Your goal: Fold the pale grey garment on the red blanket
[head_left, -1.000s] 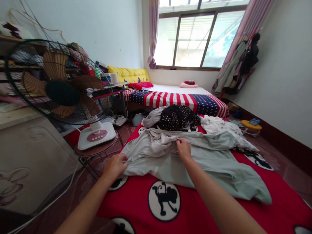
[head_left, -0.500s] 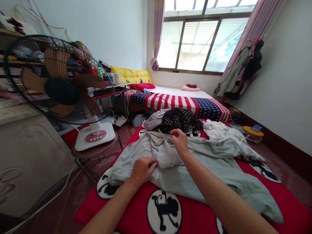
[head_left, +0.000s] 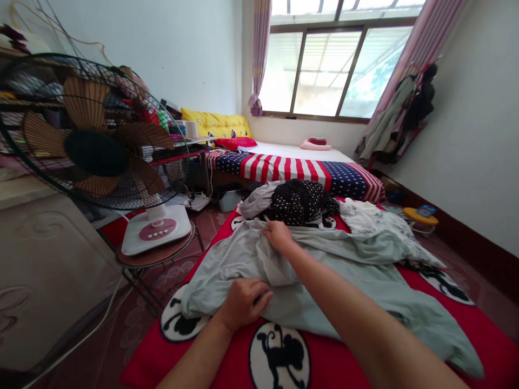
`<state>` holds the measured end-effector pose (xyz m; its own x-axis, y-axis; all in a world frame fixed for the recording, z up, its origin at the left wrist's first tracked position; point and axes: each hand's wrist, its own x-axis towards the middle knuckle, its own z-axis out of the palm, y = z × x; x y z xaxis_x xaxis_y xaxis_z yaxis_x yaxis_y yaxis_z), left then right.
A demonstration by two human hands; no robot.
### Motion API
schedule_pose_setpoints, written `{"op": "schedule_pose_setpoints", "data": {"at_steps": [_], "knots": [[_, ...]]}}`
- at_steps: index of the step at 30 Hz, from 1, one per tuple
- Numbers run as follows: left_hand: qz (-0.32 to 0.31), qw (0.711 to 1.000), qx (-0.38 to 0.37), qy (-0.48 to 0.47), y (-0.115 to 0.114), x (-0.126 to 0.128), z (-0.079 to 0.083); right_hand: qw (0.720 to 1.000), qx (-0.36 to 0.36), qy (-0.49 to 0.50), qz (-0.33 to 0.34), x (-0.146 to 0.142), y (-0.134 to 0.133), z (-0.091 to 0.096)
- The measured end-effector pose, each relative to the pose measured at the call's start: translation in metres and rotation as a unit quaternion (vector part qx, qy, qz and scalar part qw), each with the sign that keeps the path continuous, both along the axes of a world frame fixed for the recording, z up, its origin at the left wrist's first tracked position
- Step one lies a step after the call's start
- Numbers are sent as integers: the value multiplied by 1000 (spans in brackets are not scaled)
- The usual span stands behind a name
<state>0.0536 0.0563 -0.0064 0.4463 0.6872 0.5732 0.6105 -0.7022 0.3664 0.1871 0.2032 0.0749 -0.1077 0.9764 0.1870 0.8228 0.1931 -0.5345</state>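
Note:
A pale grey-green garment [head_left: 348, 281] lies spread across a red blanket [head_left: 340, 362] printed with black monkey figures in white circles. My left hand [head_left: 243, 302] is closed on the garment's near edge, low and left of the middle. My right hand [head_left: 278, 235] reaches further in and pinches a bunched fold of the same garment. Just beyond my right hand sits a black dotted garment [head_left: 300, 201], with a white patterned cloth [head_left: 375, 219] to its right.
A large standing fan [head_left: 93, 146] on a small round stool stands at the left, with a white cabinet [head_left: 44, 259] beside it. Behind is a bed with a stars-and-stripes cover [head_left: 308, 170], a window, and clothes hanging [head_left: 399, 119] on the right wall.
My left hand moved right from the garment's left corner to its near edge, drawing the cloth inward. My right hand shifted left and further in along the bunched fold.

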Motion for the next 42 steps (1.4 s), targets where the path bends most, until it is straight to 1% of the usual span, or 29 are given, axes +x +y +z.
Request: {"op": "schedule_pose_setpoints", "data": {"at_steps": [4, 7, 9, 11, 12, 14, 16, 17, 19, 20, 21, 22, 23, 25, 27, 30, 32, 34, 35, 37, 40, 42], "knots": [[-57, 998, 23, -23, -2, -1, 4, 994, 54, 95, 15, 15, 21, 70], [-106, 994, 23, -5, -1, 0, 6, 981, 89, 172, 32, 24, 25, 119], [-122, 992, 2, 16, 2, 3, 8, 960, 108, 254, 51, 29, 21, 142], [-122, 992, -21, 41, 5, 8, 11, 924, 123, 354, 77, 35, 13, 156], [-112, 992, -30, 57, 8, 10, 13, 904, 130, 398, 90, 39, 10, 162], [-62, 993, -43, 95, 14, 15, 17, 874, 151, 449, 103, 49, 4, 171], [36, 990, -55, 124, 21, 17, 22, 852, 176, 480, 110, 63, 1, 180], [98, 985, -63, 131, 24, 17, 24, 842, 185, 493, 115, 72, 0, 184], [215, 963, -89, 134, 33, 12, 27, 826, 192, 513, 129, 94, -2, 191], [258, 951, -104, 133, 37, 9, 28, 821, 191, 522, 135, 105, -4, 193], [285, 942, -117, 132, 41, 6, 29, 816, 186, 529, 140, 116, -7, 195], [295, 939, -125, 126, 45, 4, 29, 813, 180, 535, 144, 126, -10, 195], [291, 941, -129, 118, 49, 2, 30, 810, 174, 541, 144, 135, -13, 194], [267, 950, -131, 95, 58, 2, 31, 808, 163, 549, 139, 148, -21, 189], [251, 954, -141, 79, 66, 3, 33, 809, 154, 552, 128, 158, -28, 184], [251, 953, -159, 60, 80, 2, 37, 815, 144, 552, 103, 171, -36, 180], [260, 953, -154, 34, 87, -4, 41, 822, 144, 544, 91, 186, -42, 177], [273, 954, -125, 0, 90, -13, 45, 828, 151, 533, 88, 208, -53, 168], [278, 954, -106, -17, 89, -17, 46, 833, 152, 527, 79, 221, -61, 160], [279, 956, -75, -42, 84, -26, 45, 849, 130, 510, 43, 250, -80, 135], [241, 967, -63, -58, 72, -39, 37, 878, 38, 474, -45, 294, -117, 82], [203, 975, -72, -60, 66, -44, 30, 887, -36, 446, -110, 319, -142, 45]]}}
